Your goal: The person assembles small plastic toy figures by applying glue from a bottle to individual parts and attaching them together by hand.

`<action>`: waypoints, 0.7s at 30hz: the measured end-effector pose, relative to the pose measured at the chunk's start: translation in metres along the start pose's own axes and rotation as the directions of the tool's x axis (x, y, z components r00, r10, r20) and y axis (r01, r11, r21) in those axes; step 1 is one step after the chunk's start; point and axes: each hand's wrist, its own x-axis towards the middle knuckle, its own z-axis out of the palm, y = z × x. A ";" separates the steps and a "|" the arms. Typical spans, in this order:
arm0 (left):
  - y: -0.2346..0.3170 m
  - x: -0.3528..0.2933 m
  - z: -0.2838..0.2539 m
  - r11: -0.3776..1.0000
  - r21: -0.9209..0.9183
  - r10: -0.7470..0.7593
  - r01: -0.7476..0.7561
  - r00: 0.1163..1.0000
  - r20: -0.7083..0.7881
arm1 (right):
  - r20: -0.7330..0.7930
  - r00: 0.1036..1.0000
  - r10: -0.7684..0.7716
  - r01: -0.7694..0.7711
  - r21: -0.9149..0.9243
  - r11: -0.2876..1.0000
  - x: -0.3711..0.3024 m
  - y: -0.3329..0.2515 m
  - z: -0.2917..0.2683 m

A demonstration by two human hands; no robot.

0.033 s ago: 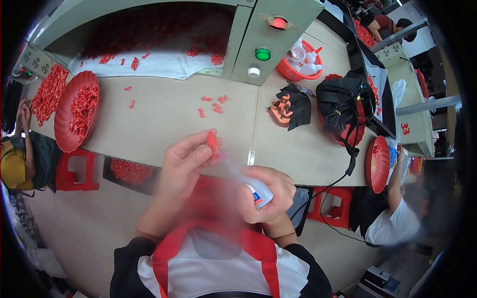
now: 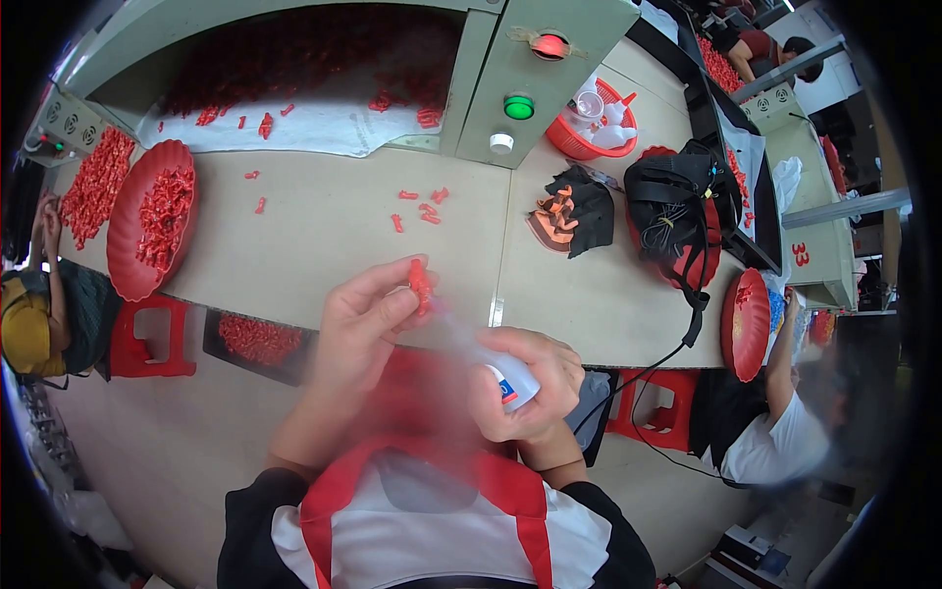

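Note:
Between the thumb and fingertips of my left hand is a small red plastic figure-like piece. My right hand is wrapped round a white squeeze bottle with a blue and red label. The bottle leans left, its thin pinkish nozzle reaching the right side of the red piece; a blur hides part of the nozzle, and I cannot tell whether it touches. Beyond my hands, several loose red pieces lie on the beige table.
At left stands a red scalloped bowl of red pieces. A green-grey machine covers a pile at the back. On the right are a red basket with clear cups, a black cloth and a black strapped device with a cable. People sit at both sides.

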 end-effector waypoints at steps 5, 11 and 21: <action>0.000 0.001 0.000 1.000 0.000 0.010 -0.010 1.000 0.006 | 0.005 1.000 0.008 -0.008 0.009 1.000 0.000 0.002 0.000; 0.002 0.000 -0.002 0.999 0.038 0.005 -0.006 1.000 0.023 | 0.016 1.000 0.016 -0.016 -0.003 1.000 0.001 0.000 -0.001; -0.002 0.002 -0.006 0.994 0.073 0.079 -0.079 0.997 0.000 | 0.033 0.998 0.056 -0.056 0.021 0.998 0.004 0.002 0.001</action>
